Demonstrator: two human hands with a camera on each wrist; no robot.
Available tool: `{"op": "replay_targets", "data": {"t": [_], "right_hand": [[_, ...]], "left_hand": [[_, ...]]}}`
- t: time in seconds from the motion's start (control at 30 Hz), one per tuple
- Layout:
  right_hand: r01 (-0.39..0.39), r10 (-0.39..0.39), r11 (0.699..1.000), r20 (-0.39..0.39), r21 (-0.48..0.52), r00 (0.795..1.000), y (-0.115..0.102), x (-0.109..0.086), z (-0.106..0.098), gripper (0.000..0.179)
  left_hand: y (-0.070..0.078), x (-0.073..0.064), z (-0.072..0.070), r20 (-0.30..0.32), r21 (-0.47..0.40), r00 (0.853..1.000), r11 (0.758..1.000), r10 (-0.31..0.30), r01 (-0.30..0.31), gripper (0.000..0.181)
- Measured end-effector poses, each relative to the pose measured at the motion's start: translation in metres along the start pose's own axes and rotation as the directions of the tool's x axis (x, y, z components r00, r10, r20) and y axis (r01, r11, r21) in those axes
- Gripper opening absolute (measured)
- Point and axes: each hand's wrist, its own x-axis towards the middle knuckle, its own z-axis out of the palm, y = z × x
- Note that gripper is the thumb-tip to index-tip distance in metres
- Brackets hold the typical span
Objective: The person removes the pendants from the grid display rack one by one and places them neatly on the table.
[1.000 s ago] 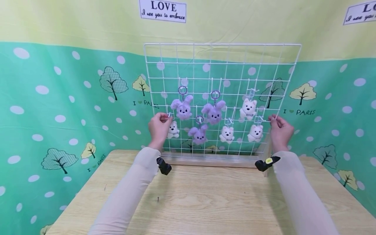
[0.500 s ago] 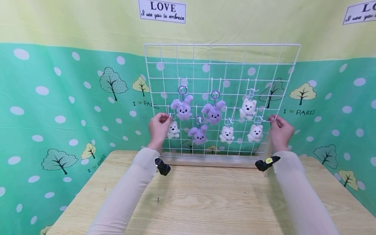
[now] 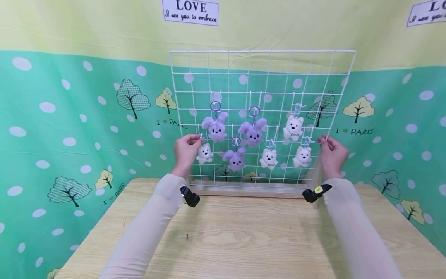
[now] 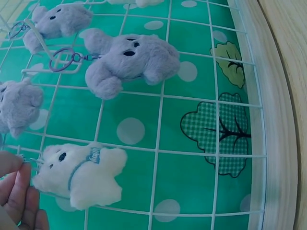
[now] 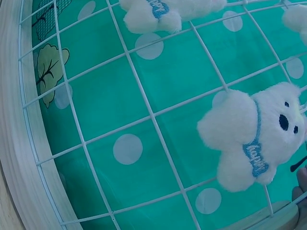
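Observation:
At the left side of the white wire grid panel (image 3: 228,62), my left hand (image 3: 186,151) pinches the small clasp above a white plush dog keychain (image 3: 204,154). In the left wrist view that plush dog (image 4: 84,175) hangs just beyond my thumb and fingertips, wearing a blue collar with a tag. My right hand (image 3: 332,155) grips the right edge of the grid, its fingertips partly behind the wire. Nearest to it hangs another white plush dog keychain (image 3: 302,157), seen closely in the right wrist view as a fluffy plush dog (image 5: 256,136).
Purple plush bunny keychains (image 3: 252,133) on rings hang from hooks mid-grid, beside more white plush dogs (image 3: 293,128). A wooden base (image 3: 244,191) holds the grid upright on the wooden table (image 3: 226,240). Behind it hangs a green and yellow curtain (image 3: 87,116).
My left hand has shifted very slightly left, and the white plush dog beside it shows more fully. The right hand keeps its place on the grid edge.

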Motion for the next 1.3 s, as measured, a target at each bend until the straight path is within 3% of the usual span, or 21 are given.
{"op": "replay_targets", "data": {"t": [0.23, 0.67, 1.3], "right_hand": [[0.038, -0.037, 0.997, 0.010, -0.068, 0.999, -0.001, -0.001, 0.000, 0.032], [0.021, -0.021, 0.998, -0.006, -0.058, 1.000, 0.002, 0.000, 0.001, 0.033], [0.029, -0.029, 0.999, -0.022, -0.033, 0.999, 0.002, -0.001, 0.001, 0.031]], "left_hand": [[0.000, 0.000, -0.003, 0.027, 0.008, 1.000, 1.000, -0.009, 0.008, 0.019], [0.001, -0.003, -0.009, 0.115, -0.060, 0.993, 0.998, -0.015, 0.022, 0.020], [0.019, -0.021, -0.025, 0.202, -0.136, 0.979, 0.990, -0.020, 0.048, 0.022]]}}
